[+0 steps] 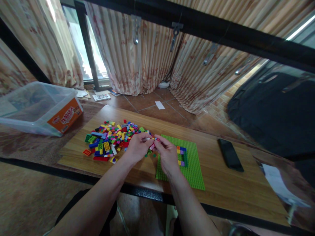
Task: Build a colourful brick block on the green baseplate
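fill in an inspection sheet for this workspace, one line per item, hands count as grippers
surface: wood board on a cloth-covered table, cloth showing at the left
job's things: mixed brick pile at the left; green plate right of it, bearing a partial brick outline
clutter: phone right of the plate; papers farther right; clear bin beyond the pile, at the left
grippers: left hand and right hand, fingers closed on small pieces, pink among them; exact grip unclear
cables: nothing seen for certain
surroundings: curtains, tiled floor, dark bar overhead
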Motion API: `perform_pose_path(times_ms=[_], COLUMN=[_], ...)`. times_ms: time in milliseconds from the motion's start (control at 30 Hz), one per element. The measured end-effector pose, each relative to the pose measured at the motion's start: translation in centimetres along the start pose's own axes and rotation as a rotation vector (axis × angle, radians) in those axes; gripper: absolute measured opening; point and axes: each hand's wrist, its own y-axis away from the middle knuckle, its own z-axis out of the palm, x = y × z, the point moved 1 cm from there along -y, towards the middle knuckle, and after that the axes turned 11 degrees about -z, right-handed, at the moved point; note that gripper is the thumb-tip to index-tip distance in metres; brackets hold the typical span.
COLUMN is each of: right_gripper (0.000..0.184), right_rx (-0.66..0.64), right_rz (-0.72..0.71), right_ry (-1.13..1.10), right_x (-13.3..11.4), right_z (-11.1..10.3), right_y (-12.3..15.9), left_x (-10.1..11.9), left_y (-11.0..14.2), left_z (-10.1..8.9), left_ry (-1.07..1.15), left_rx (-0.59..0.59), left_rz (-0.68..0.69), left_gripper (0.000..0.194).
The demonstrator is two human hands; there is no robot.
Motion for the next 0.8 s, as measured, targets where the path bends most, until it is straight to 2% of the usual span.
perform_pose_path(times_ms=[200, 267, 433, 533, 700, 800], right_gripper=[0.026, 0.027, 0.028, 0.028, 0.031, 0.032], right_rx=[-0.010, -0.007, -0.084, -0.153, -0.198, -0.202], right_rz=[-0.014, -0.025, -0.181, -0.294, -0.322, -0.308], right_ry=[-0.002, 0.054, 0.459, 0.658, 0.773, 0.783], right_x=[0.3, 0.5, 0.7, 0.7, 1.0, 1.5], right_z=[-0.1, -0.2, -0.8, -0.8, -0.8, -0.9], right_y=[-0.1, -0.2, -0.3, -0.1, -0.2, -0.4], left_x=[0.0, 0.0, -0.1, 0.0, 0.4, 0.5], left_y=[0.2, 0.0, -0.7, -0.9, -0.7, -0.6], left_z=[0.0, -0.3, -1.7, -2.4, -2.7, -2.6], left_ry=[0.168, 0.140, -0.227, -0.466, -0.856, -0.972], left_rx=[-0.044, -0.023, 0.212, 0.251, 0.345, 0.371], left_rz=[-0.096, -0.104, -0.040, -0.023, 0.033, 0.026], left_gripper=[0.020, 0.020, 0.011, 0.012, 0.018, 0.025])
